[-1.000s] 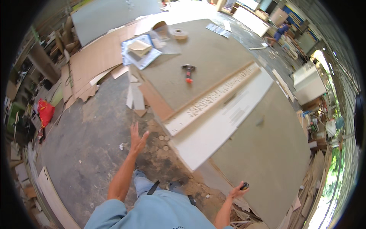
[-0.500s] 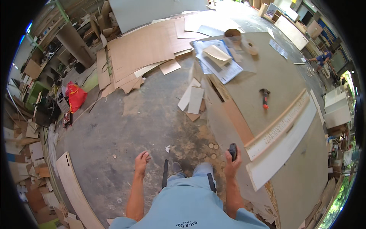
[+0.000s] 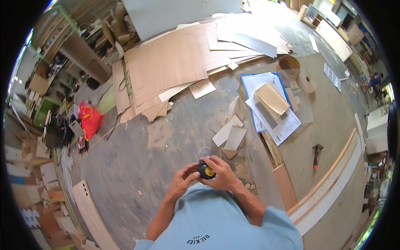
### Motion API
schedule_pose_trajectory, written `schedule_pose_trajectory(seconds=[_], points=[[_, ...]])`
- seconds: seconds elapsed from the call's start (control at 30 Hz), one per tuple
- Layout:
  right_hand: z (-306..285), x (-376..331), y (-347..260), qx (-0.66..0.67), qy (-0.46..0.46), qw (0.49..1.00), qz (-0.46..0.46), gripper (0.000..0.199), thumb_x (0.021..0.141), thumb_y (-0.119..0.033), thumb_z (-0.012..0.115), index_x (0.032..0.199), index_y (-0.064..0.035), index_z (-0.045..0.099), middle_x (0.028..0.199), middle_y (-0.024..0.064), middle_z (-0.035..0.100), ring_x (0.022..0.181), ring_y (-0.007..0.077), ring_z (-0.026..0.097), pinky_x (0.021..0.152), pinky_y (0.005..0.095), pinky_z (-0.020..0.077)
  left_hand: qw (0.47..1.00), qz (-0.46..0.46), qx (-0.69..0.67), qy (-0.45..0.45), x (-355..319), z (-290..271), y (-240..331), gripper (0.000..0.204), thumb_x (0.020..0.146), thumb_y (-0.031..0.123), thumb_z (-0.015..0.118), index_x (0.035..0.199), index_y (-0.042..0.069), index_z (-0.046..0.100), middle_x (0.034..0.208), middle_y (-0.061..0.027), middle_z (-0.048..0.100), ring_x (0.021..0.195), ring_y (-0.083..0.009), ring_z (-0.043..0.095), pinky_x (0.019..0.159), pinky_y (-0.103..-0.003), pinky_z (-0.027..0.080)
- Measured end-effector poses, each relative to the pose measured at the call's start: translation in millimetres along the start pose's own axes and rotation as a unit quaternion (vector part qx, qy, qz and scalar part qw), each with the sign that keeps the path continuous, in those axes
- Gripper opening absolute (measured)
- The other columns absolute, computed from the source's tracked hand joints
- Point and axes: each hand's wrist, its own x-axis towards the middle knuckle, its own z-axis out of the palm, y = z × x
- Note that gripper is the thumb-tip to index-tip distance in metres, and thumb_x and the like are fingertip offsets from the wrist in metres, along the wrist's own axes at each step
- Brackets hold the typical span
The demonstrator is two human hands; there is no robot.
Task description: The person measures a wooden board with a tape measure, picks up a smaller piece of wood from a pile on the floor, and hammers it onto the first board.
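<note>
Bare grey concrete floor stretches through a cluttered workshop, and broad sheets of pale brown plywood lie in overlapping layers on it. On the right stands a large bench with a flat grey-brown top. Crossing its nearer part from the left edge is a long, narrow white board. Near the bench's far left corner, white printed papers overlap a blue clipboard; beside them, toward the far edge, stands a wide brown roll of strip material. Between papers and board lies a black-headed hammer with a red-and-black handle. Left of the bench's left edge, before the light blue shirt, the left hand and right hand together grasp a small, rounded black-and-yellow tape measure, fingers curled round it.
</note>
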Motion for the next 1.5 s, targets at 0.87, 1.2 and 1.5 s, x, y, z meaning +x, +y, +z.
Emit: schedule_pose_trajectory(seconds=[0.87, 1.2, 1.5], points=[[-140, 466, 234, -0.026, 0.220, 0.959, 0.175, 0.064, 0.071, -0.033, 0.080, 0.120, -0.0003, 0.053, 0.105, 0.0190, 0.057, 0.092, 0.0378, 0.062, 0.078, 0.0407, 0.0520, 0.923, -0.066, 0.167, -0.341, 612, -101, 293, 0.044, 0.090, 0.009, 0.065, 0.132, 0.002, 0.051, 0.117, -0.0080, 0.062, 0.110, -0.0163, 0.057, 0.097, -0.032, 0.044], [-286, 504, 338, -0.050, 0.390, 0.868, 0.305, 0.069, 0.063, -0.028, 0.088, 0.119, -0.0016, 0.058, 0.101, 0.0164, 0.063, 0.094, 0.0308, 0.064, 0.083, 0.0372, 0.0513, 0.804, -0.079, 0.250, -0.534, 840, 66, 314, 0.044, 0.085, 0.011, 0.072, 0.125, 0.002, 0.056, 0.114, -0.0063, 0.062, 0.104, -0.0166, 0.059, 0.092, -0.033, 0.048], [-546, 533, 454, -0.137, 0.333, 0.872, 0.332, 0.068, 0.068, -0.035, 0.084, 0.121, -0.0030, 0.056, 0.104, 0.0170, 0.059, 0.093, 0.0362, 0.062, 0.078, 0.0409, 0.0517, 0.836, -0.128, 0.134, -0.516, 1028, 277, 340, 0.038, 0.081, 0.011, 0.076, 0.115, 0.002, 0.060, 0.104, -0.0057, 0.066, 0.098, -0.0160, 0.061, 0.089, -0.032, 0.048]])
